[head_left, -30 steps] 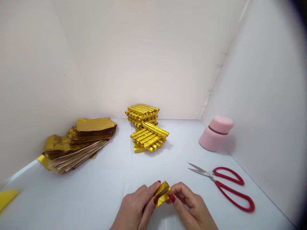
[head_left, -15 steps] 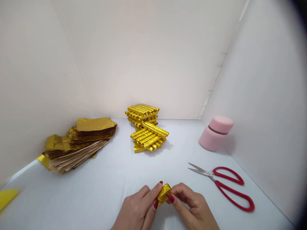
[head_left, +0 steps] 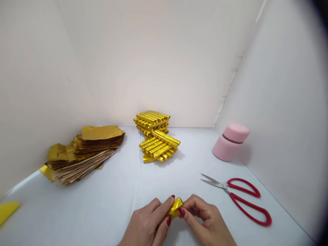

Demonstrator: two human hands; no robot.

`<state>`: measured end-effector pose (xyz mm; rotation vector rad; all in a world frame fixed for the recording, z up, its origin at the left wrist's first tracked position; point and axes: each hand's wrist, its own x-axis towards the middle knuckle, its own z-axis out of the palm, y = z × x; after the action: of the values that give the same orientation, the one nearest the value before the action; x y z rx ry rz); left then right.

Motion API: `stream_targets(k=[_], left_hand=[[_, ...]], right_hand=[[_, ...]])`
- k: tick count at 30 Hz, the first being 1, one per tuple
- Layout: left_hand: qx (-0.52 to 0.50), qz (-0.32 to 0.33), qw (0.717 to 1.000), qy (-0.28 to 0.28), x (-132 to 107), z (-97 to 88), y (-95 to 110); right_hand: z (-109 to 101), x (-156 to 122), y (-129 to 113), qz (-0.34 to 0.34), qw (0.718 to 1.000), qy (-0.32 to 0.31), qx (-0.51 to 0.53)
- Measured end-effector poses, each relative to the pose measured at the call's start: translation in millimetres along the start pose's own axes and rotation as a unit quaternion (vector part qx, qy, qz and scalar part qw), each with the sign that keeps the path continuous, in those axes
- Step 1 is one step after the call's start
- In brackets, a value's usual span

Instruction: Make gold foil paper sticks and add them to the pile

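Observation:
A small piece of folded gold foil paper (head_left: 176,207) is pinched between my two hands near the bottom of the head view. My left hand (head_left: 151,222) grips its left side between thumb and forefinger. On its right end, the thumb and fingertips of my right hand (head_left: 205,218) press together. The foil paper forms a short squared tube with an open end facing up and away. Fingers cover part of it. Beyond my hands, gold foil sticks (head_left: 159,147) lie in crossed layers, with a taller stack (head_left: 152,121) behind them.
Gold and brown paper sheets (head_left: 102,133) are piled at the left. Red-handled scissors (head_left: 222,185) lie open at the right, and a pink lidded container (head_left: 228,147) stands behind them. A yellow piece (head_left: 7,212) shows at the left edge. White walls (head_left: 179,61) enclose the table.
The folded foil paper has tilted and dropped slightly in my fingers. My left thumb has shifted a little right and down; everything else stays in place.

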<state>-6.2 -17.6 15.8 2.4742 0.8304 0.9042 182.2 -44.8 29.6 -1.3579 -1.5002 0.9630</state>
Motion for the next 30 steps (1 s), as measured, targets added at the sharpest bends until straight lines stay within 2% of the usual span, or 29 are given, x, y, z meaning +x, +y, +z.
stream_targets(k=[8,16,23,30], left_hand=[[0.019,0.004,1.0,-0.006,0.0,1.9,-0.1],[0.041,0.003,0.999,-0.026,0.0,1.8,-2.3],[0.048,-0.001,0.999,-0.021,-0.2,1.6,-2.7],[0.049,0.0,0.998,-0.033,0.7,0.4,-0.8]], right_hand=[[2.2,2.3,4.2,0.059,0.996,-0.018,0.068],[2.6,7.9,0.3,0.14,0.969,-0.041,0.197],[0.9,8.8,-6.5,0.146,0.969,-0.042,0.196],[2.8,7.6,-0.1,0.142,0.973,-0.026,0.181]])
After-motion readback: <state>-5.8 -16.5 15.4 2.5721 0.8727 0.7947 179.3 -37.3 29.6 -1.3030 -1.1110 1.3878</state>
